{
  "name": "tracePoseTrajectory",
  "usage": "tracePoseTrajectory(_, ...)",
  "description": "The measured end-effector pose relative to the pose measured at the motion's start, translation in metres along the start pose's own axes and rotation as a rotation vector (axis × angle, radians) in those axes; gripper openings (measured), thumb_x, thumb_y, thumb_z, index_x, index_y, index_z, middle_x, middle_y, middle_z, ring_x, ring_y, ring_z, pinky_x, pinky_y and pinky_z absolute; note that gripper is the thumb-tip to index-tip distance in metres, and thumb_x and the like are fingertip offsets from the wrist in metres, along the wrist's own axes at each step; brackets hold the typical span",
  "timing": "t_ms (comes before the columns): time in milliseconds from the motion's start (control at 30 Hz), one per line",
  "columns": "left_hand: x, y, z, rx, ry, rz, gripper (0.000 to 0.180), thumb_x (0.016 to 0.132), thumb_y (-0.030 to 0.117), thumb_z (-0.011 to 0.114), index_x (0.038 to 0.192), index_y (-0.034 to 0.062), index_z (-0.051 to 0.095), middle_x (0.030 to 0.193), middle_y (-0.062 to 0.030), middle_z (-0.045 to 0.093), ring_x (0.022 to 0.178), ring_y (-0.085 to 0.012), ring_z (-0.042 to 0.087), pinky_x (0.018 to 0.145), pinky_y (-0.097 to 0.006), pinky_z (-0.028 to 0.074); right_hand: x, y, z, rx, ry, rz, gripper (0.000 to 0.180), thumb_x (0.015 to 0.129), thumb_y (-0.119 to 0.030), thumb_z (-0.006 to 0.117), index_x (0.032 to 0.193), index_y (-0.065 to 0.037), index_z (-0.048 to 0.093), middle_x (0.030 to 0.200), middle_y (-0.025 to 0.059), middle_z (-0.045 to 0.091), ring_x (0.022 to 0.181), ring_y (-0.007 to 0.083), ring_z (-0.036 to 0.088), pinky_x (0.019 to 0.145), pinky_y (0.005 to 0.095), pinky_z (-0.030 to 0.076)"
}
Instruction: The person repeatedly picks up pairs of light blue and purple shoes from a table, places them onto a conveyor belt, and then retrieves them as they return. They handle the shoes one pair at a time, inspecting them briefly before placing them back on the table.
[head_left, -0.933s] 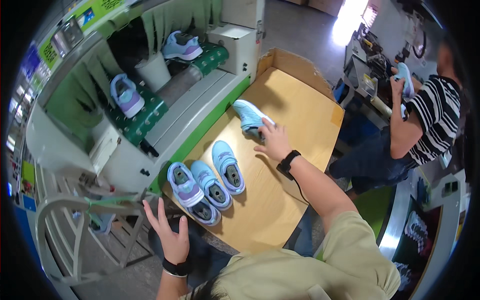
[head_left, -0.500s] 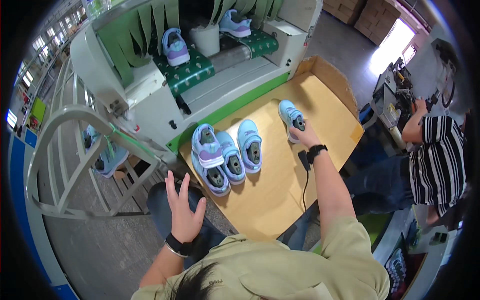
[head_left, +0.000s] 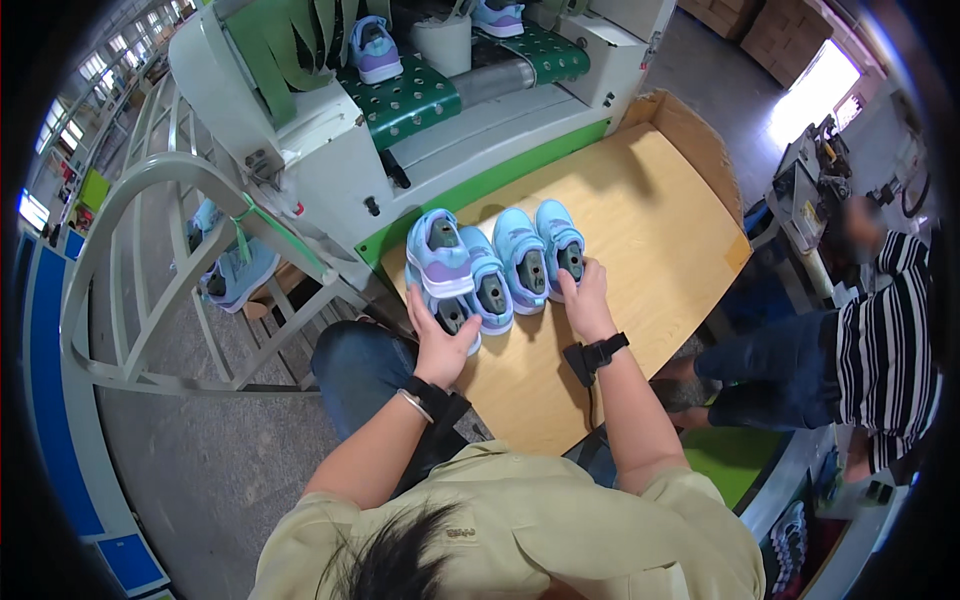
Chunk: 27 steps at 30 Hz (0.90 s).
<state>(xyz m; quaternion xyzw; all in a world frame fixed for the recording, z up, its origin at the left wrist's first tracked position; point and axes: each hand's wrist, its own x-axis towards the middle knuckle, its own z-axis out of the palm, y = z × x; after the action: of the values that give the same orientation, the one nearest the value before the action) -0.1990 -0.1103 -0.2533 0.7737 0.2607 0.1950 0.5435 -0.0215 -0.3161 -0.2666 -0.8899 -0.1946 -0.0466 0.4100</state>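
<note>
Light blue and purple sneakers with dark lasts inside stand side by side on a tan board (head_left: 660,240). My left hand (head_left: 440,345) cups the heel of the leftmost sneaker (head_left: 453,314), its thumb and fingers on either side. Another sneaker (head_left: 440,253) lies on top of that one, partly covering it. At the row's right end, my right hand (head_left: 588,303) grips the heel of a sneaker (head_left: 560,240). Two more sneakers, one left of centre (head_left: 488,280) and one right of centre (head_left: 520,258), stand between my hands.
Beyond the board, a machine carries sneakers (head_left: 376,52) on its green conveyor belt (head_left: 410,108). A curved metal rack (head_left: 150,165) with more sneakers (head_left: 240,275) stands at left. A cardboard edge (head_left: 690,125) borders the board. A person in a striped top (head_left: 885,350) stands at right.
My right hand has brought its sneaker left, beside the others. My left hand, spread in the air before, has moved forward onto the leftmost sneaker. The camera view has shifted.
</note>
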Motion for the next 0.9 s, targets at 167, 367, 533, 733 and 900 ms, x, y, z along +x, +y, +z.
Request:
tracePoseTrajectory(167, -0.003, -0.009, -0.005, 0.078, -0.029, 0.022, 0.120, 0.079, 0.033, 0.087, 0.160, -0.0018, 0.006, 0.165, -0.0312, 0.006, 0.156, -0.0427, 0.010, 0.126, -0.047, 0.016, -0.005, -0.005, 0.000, 0.000, -0.003, 0.029, 0.053, 0.100, -0.027, 0.063, 0.137, 0.006, 0.045, 0.127, 0.0303, 0.053, 0.120, 0.0462, 0.050, 0.104, 0.0505, 0.042)
tracePoseTrajectory(367, -0.007, -0.004, -0.006, 0.103, -0.021, 0.048, 0.119, 0.079, 0.035, 0.086, 0.160, -0.0016, 0.007, 0.164, -0.0303, 0.010, 0.155, -0.0432, 0.012, 0.125, -0.048, 0.017, -0.006, -0.002, 0.003, -0.030, 0.024, -0.012, 0.054, 0.100, -0.029, 0.063, 0.138, 0.006, 0.045, 0.128, 0.0295, 0.052, 0.121, 0.0458, 0.050, 0.105, 0.0502, 0.042)
tracePoseTrajectory(533, -0.030, 0.025, -0.002, 0.412, 0.128, 0.227, 0.107, 0.083, 0.029, 0.081, 0.160, -0.0013, 0.014, 0.166, -0.0315, 0.008, 0.153, -0.0474, 0.015, 0.123, -0.053, 0.016, -0.006, 0.002, 0.004, 0.031, -0.017, 0.035, 0.068, 0.096, -0.024, 0.067, 0.147, 0.008, 0.036, 0.140, 0.0316, 0.047, 0.131, 0.0458, 0.046, 0.111, 0.0480, 0.039)
tracePoseTrajectory(733, 0.000, 0.115, 0.054, 0.715, -0.305, 0.639, 0.105, 0.079, 0.030, 0.081, 0.161, 0.0016, 0.021, 0.166, -0.0301, 0.015, 0.154, -0.0493, 0.015, 0.121, -0.067, 0.011, -0.001, 0.011, 0.003, 0.451, -0.131, 0.082, 0.088, 0.093, -0.019, 0.071, 0.158, 0.011, 0.018, 0.157, 0.0316, 0.036, 0.148, 0.0354, 0.037, 0.119, 0.0388, 0.034)
tracePoseTrajectory(900, 0.064, 0.112, 0.100, 0.971, -0.463, 0.339, 0.108, 0.071, 0.032, 0.087, 0.159, 0.0096, 0.029, 0.153, -0.0273, 0.035, 0.131, -0.0484, 0.046, 0.113, -0.062, 0.033, 0.002, 0.033, -0.038, 0.752, -0.062, 0.307, 0.075, 0.097, -0.018, 0.068, 0.158, 0.002, 0.029, 0.138, 0.0204, 0.057, 0.117, 0.0233, 0.063, 0.098, 0.0340, 0.053)
